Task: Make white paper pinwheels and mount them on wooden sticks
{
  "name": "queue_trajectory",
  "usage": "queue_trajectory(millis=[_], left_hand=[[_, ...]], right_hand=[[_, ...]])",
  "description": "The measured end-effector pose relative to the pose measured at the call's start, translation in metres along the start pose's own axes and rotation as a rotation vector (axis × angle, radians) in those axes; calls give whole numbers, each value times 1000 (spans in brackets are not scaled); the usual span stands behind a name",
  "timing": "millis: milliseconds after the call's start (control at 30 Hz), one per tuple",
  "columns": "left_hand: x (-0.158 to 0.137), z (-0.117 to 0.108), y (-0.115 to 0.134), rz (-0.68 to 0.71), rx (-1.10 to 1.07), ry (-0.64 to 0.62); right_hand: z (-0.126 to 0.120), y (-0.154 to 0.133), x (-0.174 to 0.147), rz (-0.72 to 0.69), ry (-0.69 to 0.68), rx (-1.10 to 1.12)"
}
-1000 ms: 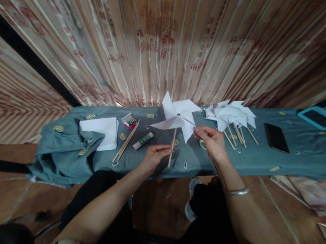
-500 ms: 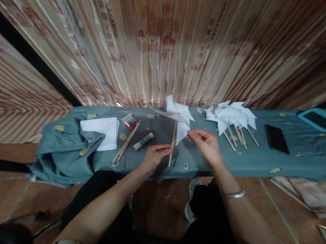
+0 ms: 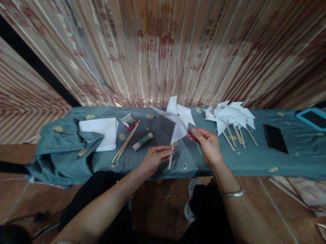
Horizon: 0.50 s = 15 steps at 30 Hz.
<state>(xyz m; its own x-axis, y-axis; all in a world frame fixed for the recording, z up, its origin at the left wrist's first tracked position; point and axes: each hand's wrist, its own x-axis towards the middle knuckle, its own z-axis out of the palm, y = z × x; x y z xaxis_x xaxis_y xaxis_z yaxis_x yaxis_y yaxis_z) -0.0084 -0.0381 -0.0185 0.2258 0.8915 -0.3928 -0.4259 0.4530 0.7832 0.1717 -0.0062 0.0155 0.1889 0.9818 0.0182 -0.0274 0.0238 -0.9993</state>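
A white paper pinwheel (image 3: 179, 119) on a thin wooden stick is held upright over the cloth-covered table. My left hand (image 3: 157, 158) pinches the lower stick between thumb and fingers. The stick's upper part is hidden behind the paper blades, which are fixed at a small dark pin in the middle. My right hand (image 3: 204, 141) is beside the lower blade, thumb and index finger together, fingertips close to the blade's right edge. I cannot tell whether they touch it. A silvery bracelet (image 3: 234, 194) is on the right wrist.
Several finished pinwheels (image 3: 229, 115) lie to the right, then a black phone (image 3: 275, 138) and a blue-framed tablet (image 3: 321, 119). On the left are a glue stick (image 3: 143, 141), loose wooden sticks (image 3: 126, 141), a small open box of pins (image 3: 129, 122) and white paper (image 3: 109, 133).
The pinwheel's blades have turned slightly, so the lower blade now covers part of the stick. Both hands have stayed almost in place.
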Motion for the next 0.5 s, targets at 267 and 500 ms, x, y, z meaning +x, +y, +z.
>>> queue_trajectory(millis=[267,500], left_hand=[[-2,3,1,-76,-62,-42],[-2,5,-6,-110,-23,-59]], right_hand=[[-16,-6,8,-203,162,-165],[-10,-1,14,-572,-52,-680]])
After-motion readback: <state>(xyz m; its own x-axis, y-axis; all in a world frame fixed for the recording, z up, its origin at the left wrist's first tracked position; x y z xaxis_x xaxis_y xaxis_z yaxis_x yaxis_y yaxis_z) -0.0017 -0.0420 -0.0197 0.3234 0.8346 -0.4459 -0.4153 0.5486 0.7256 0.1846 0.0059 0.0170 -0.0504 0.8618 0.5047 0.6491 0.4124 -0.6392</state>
